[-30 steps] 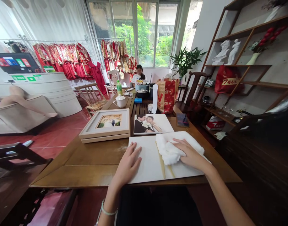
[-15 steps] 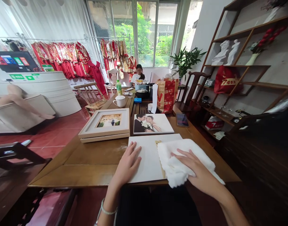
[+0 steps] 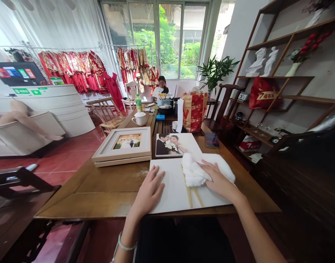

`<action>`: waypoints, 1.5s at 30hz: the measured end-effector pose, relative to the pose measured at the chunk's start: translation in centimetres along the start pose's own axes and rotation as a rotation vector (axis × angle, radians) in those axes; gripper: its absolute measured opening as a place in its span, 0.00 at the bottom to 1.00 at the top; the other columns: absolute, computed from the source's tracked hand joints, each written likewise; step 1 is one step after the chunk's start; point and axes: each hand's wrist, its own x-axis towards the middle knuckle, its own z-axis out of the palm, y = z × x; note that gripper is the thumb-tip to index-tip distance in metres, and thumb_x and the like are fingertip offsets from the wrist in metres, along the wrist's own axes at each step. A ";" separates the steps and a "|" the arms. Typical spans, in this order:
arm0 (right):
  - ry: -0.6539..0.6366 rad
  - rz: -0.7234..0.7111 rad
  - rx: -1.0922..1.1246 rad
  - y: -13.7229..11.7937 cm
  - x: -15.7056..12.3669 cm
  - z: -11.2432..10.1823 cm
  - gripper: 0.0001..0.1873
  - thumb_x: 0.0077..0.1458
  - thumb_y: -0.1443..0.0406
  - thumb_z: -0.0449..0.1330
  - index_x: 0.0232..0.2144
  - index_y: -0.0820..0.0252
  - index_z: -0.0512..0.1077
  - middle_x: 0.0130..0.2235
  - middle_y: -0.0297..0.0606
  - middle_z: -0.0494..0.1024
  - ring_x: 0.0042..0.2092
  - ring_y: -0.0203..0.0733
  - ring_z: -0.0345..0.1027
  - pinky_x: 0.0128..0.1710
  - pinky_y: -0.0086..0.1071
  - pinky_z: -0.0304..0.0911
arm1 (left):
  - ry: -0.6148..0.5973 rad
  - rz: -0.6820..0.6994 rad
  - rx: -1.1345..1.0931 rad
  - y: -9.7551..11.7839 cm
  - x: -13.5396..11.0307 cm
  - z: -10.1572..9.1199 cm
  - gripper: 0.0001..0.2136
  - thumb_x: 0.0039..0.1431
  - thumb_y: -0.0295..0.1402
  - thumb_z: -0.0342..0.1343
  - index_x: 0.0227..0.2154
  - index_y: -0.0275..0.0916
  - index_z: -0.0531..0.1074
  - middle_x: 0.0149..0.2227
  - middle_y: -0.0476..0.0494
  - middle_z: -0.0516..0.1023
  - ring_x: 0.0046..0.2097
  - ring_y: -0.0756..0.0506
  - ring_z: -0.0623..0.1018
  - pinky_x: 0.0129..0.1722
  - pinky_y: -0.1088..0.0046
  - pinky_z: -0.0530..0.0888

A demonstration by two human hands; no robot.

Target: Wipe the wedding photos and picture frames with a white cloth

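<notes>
A white board (image 3: 171, 197) lies flat at the table's near edge, with yellowish-brown strips (image 3: 189, 199) running down its middle. My left hand (image 3: 150, 188) rests on the board's left part, fingers spread, holding nothing. Under my right hand (image 3: 218, 179) is a bunched white towel (image 3: 193, 171), pressed against the board's upper right area. It covers the tops of the strips, and my right fingertips are partly sunk in its folds. Just beyond the board lies a wedding photo panel (image 3: 194, 144). Stacked picture frames (image 3: 104, 155) sit to its left.
Farther along the wooden table (image 3: 101, 199) stand a white lidded cup (image 3: 140, 118), a green bottle (image 3: 138, 102), a blue box (image 3: 160, 117) and a red-and-brown paper bag (image 3: 195, 111). A person (image 3: 160, 89) sits at the far end. Wooden shelves (image 3: 282, 76) rise at right.
My right hand has moved the towel up and left across the board, away from the near edge. More of the strips shows near the bottom. My left hand has stayed in place.
</notes>
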 end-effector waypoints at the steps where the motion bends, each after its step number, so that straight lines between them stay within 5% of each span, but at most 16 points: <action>1: 0.016 0.009 -0.004 -0.1 0.9 0.2 0.40 0.40 0.76 0.47 0.59 0.60 0.59 0.63 0.39 0.59 0.66 0.45 0.40 0.63 0.56 0.24 | -0.005 -0.003 0.001 0.0 0.0 0.0 0.19 0.63 0.34 0.45 0.56 0.39 0.65 0.64 0.37 0.56 0.66 0.38 0.52 0.62 0.53 0.57; 6: 0.064 0.045 -0.014 -1.2 1.8 1.3 0.39 0.41 0.76 0.47 0.58 0.58 0.60 0.62 0.37 0.60 0.66 0.45 0.39 0.62 0.56 0.21 | -0.023 -0.019 0.015 0.1 0.0 -0.2 0.19 0.63 0.34 0.45 0.56 0.38 0.65 0.64 0.37 0.56 0.66 0.38 0.52 0.62 0.54 0.57; 18: 0.000 -0.028 -0.045 -2.6 -8.1 1.3 0.44 0.37 0.76 0.45 0.59 0.49 0.59 0.63 0.27 0.58 0.67 0.41 0.36 0.64 0.53 0.21 | -0.017 -0.018 0.017 0.2 0.1 0.0 0.19 0.63 0.34 0.45 0.56 0.38 0.65 0.64 0.37 0.56 0.66 0.38 0.52 0.61 0.53 0.57; 28: -0.008 -0.053 0.063 -1.2 -0.9 0.4 0.41 0.37 0.75 0.47 0.59 0.61 0.61 0.62 0.39 0.60 0.66 0.45 0.41 0.64 0.54 0.23 | -0.020 -0.011 0.017 0.1 0.1 -0.1 0.20 0.63 0.34 0.45 0.56 0.37 0.65 0.64 0.36 0.56 0.66 0.38 0.52 0.62 0.52 0.57; 34: 0.064 -0.040 0.090 -1.6 1.9 1.1 0.39 0.39 0.75 0.47 0.57 0.58 0.62 0.60 0.39 0.65 0.65 0.46 0.44 0.62 0.57 0.23 | -0.037 -0.015 0.046 0.1 0.1 -0.1 0.20 0.63 0.34 0.44 0.56 0.36 0.64 0.65 0.36 0.55 0.67 0.38 0.51 0.62 0.53 0.56; 40: 0.142 -0.037 0.081 -4.4 -2.5 2.7 0.40 0.37 0.77 0.46 0.56 0.56 0.63 0.58 0.34 0.67 0.65 0.43 0.43 0.64 0.54 0.22 | -0.022 -0.020 0.030 0.2 0.1 -0.1 0.19 0.63 0.34 0.45 0.56 0.38 0.65 0.64 0.37 0.56 0.66 0.38 0.52 0.62 0.54 0.57; 45: 0.033 -0.120 0.132 -6.6 -7.1 2.8 0.44 0.34 0.78 0.45 0.57 0.51 0.62 0.60 0.30 0.64 0.66 0.42 0.40 0.64 0.54 0.21 | -0.007 -0.009 0.022 0.1 0.1 0.0 0.19 0.63 0.34 0.46 0.55 0.39 0.66 0.64 0.38 0.57 0.66 0.38 0.52 0.62 0.54 0.57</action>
